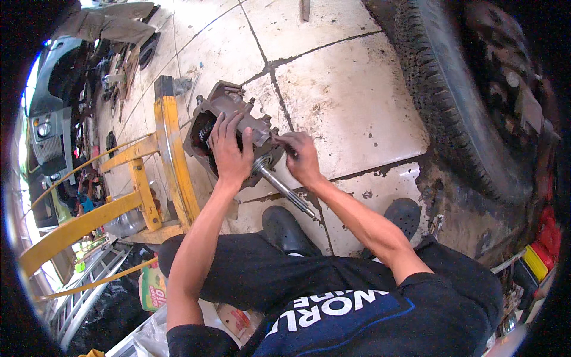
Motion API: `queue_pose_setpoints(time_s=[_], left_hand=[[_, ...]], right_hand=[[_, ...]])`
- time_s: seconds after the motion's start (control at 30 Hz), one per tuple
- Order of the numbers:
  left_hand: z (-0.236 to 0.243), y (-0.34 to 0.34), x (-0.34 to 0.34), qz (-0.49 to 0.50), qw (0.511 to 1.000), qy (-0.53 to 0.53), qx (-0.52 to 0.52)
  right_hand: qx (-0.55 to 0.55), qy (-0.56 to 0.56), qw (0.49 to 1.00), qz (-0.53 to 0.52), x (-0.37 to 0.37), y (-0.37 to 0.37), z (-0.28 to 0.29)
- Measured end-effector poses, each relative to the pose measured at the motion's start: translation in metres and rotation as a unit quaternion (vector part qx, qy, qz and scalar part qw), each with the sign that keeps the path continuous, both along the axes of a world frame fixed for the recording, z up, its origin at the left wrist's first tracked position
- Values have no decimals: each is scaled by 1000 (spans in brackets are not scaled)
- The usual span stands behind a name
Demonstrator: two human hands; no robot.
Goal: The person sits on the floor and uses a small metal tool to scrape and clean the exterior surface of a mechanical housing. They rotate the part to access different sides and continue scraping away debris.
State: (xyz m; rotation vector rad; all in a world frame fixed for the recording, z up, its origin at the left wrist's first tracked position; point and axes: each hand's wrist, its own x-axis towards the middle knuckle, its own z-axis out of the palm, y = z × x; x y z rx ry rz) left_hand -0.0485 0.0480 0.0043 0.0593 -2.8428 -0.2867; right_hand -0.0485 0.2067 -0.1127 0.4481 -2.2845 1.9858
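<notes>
A dirty metal gearbox housing [257, 124] lies on the tiled floor before me, its wide open end facing left with gear teeth showing inside. From its near side a splined steel shaft [289, 194] sticks out toward my feet. My left hand [231, 152] lies on the housing by that open end, fingers stretched out and thumb apart. At the housing's right end, my right hand [304, 159] has its fingers curled and pinched together against the edge. Whatever is between those fingertips is hidden.
A yellow metal frame [177, 157] stands close on the left. A large treaded tire [449, 101] is at the right. My black shoes [285, 229] are just below the shaft. Far left, a vehicle front [50, 128] and a person's trouser leg [113, 27] show.
</notes>
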Motion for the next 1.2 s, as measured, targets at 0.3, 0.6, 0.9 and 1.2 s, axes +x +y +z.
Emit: queue_pose_setpoints(time_s=[0.3, 0.6, 0.9, 1.2], left_hand=[[1, 1, 0, -4, 1000, 2, -2], [0, 7, -4, -5, 1000, -1, 2], [1, 5, -3, -2, 1000, 1, -1], [2, 4, -2, 0, 1000, 1, -1]], right_hand=[[-71, -36, 997, -16, -3, -5, 17], [-20, -31, 999, 9, -11, 12, 4], [0, 16, 1000, 5, -16, 13, -7], [-35, -9, 999, 7, -13, 5, 14]])
